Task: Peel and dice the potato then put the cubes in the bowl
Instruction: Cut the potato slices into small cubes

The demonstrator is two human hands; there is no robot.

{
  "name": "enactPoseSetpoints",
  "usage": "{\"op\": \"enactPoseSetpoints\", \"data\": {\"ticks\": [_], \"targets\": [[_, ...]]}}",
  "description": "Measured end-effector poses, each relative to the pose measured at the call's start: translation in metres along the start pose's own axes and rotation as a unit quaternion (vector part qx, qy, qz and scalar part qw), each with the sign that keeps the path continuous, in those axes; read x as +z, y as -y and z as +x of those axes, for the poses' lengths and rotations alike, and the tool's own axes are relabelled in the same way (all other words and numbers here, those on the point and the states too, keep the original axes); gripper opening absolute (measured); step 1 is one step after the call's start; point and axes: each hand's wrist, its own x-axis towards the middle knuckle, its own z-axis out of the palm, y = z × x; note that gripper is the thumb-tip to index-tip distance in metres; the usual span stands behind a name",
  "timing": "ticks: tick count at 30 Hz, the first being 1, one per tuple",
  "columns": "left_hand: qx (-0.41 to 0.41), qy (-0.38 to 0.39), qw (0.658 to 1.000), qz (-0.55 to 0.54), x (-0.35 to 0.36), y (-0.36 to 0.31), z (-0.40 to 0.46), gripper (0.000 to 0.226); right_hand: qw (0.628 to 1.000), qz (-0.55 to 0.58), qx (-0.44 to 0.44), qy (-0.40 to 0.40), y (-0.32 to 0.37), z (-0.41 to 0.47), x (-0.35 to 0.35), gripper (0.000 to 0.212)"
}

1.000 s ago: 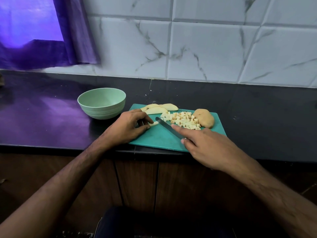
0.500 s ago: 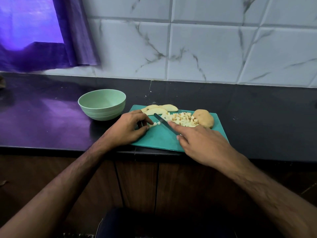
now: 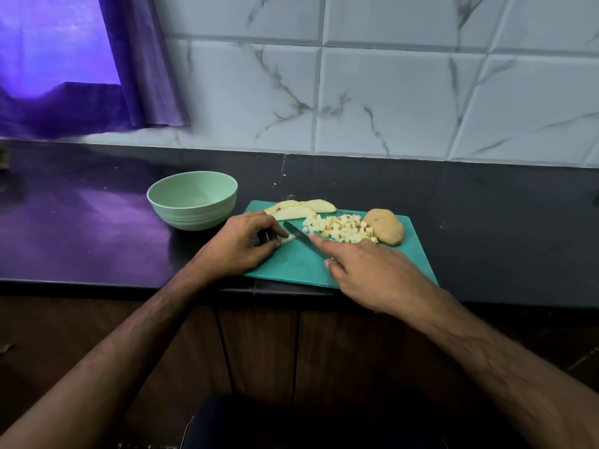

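On a teal cutting board (image 3: 298, 264) lie a pile of potato cubes (image 3: 340, 229), a few potato slices (image 3: 301, 209) at its far edge and an uncut potato piece (image 3: 385, 226) at the right. My left hand (image 3: 241, 243) pinches a small potato strip (image 3: 288, 238) against the board. My right hand (image 3: 366, 270) grips a knife (image 3: 296, 232), index finger stretched along the blade, whose tip sits right beside the strip. The handle is hidden in my palm. A pale green bowl (image 3: 168, 202) stands left of the board; no cubes show inside it.
The board sits at the front edge of a dark countertop (image 3: 486, 222). A tiled wall (image 3: 389, 92) rises behind it, with a purple curtain (image 3: 136, 76) at the upper left. Wooden cabinet doors (image 3: 259, 351) are below the counter edge.
The knife has moved left and forward along the strip, which now shows shorter beyond my left fingers. My right hand followed it. The left hand stayed put.
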Motion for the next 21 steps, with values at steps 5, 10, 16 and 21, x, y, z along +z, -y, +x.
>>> {"op": "enactPoseSetpoints", "data": {"ticks": [5,10,16,21], "targets": [[-0.005,-0.013,1.0,-0.009,-0.001,-0.004,-0.001,0.012,1.0,0.015,-0.002,-0.007,-0.003,-0.014,-0.002,0.052],[0.0,-0.015,1.0,-0.004,-0.002,-0.005,-0.001,0.008,0.999,0.046,-0.002,0.018,0.001,-0.016,0.009,0.052],[-0.003,-0.011,1.0,-0.009,-0.003,-0.005,-0.001,0.009,1.0,0.018,-0.001,0.01,0.008,-0.007,0.008,0.052],[-0.024,-0.022,0.999,-0.019,-0.002,-0.005,-0.002,0.013,1.0,0.013,0.001,-0.018,0.001,-0.013,0.001,0.052]]}}
